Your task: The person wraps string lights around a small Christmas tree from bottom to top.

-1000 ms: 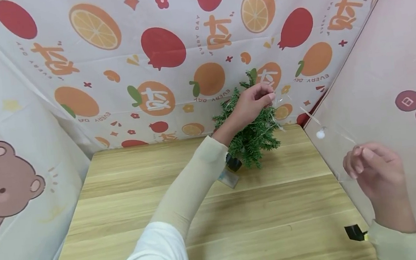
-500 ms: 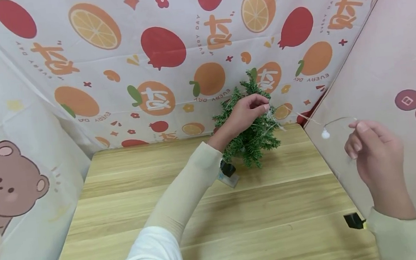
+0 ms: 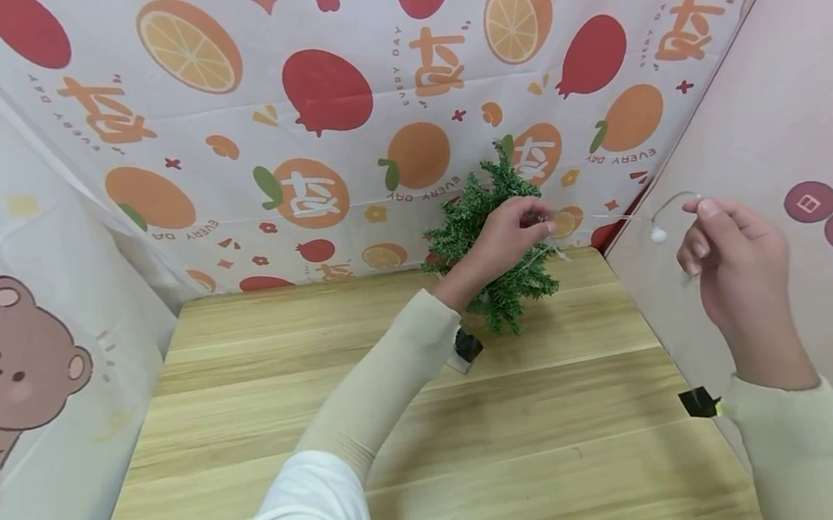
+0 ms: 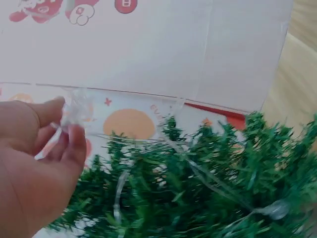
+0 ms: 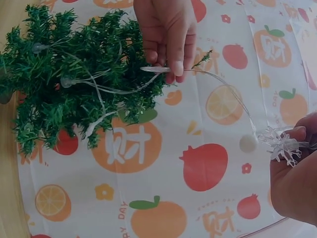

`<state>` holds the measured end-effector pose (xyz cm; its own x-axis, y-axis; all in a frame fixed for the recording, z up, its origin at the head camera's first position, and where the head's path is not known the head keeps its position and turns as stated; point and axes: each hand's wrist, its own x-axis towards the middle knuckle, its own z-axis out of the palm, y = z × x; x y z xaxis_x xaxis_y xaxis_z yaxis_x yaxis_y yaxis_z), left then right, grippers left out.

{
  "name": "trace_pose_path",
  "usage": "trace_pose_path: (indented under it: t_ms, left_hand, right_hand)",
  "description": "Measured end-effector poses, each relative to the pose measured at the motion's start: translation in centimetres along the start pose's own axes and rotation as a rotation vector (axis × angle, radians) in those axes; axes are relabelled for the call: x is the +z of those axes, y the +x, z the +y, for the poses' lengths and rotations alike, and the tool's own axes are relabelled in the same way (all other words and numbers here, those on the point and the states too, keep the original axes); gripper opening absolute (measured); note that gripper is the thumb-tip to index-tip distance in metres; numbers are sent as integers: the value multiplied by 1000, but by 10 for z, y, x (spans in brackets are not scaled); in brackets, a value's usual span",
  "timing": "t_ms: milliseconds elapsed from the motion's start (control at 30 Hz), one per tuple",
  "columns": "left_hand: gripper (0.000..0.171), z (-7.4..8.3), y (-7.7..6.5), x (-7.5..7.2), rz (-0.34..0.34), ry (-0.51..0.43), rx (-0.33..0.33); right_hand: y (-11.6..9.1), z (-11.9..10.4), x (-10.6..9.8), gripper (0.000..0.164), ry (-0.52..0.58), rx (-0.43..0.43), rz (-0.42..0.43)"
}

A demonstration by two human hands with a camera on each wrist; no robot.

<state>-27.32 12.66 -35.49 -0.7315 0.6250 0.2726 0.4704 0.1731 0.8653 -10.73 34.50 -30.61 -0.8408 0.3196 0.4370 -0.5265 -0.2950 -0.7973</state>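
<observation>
In the head view, the string (image 5: pixel 232 91) spans from your left hand (image 3: pixel 508 238), right of centre, to your right hand (image 3: pixel 743 287) at the frame's right; its long axis runs nearly level, arching at the right end beside a hanging white bulb (image 3: pixel 658 234). Your left fingertips pinch the string before the upright tree (image 3: pixel 513 288). The right wrist view, where the string slants to the lower right, reveals clear snowflakes (image 5: pixel 283 146) gripped by your right hand; the left wrist view shows a blurred clear piece (image 4: pixel 75 110) at your left fingertips.
</observation>
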Motion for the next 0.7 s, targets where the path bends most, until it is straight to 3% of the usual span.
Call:
trace_pose_path:
  t_ms: [100,167,267,467,700]
  left_hand:
    - [25,7,2,0,50,129,47]
    - [25,12,3,0,62,156,76]
    - [25,20,4,2,31,105,104]
    - [22,35,9,7,-55,-11,71]
    - [22,54,19,15,-72,-22,94]
  right_hand:
    - [4,-1,1,19,13,0,5]
    - [6,-2,3,20,10,-1,5]
    - [8,-2,5,21,-5,2,4]
    - [11,2,10,22,-6,20,-7]
    - [15,6,17,27,-36,35,-20]
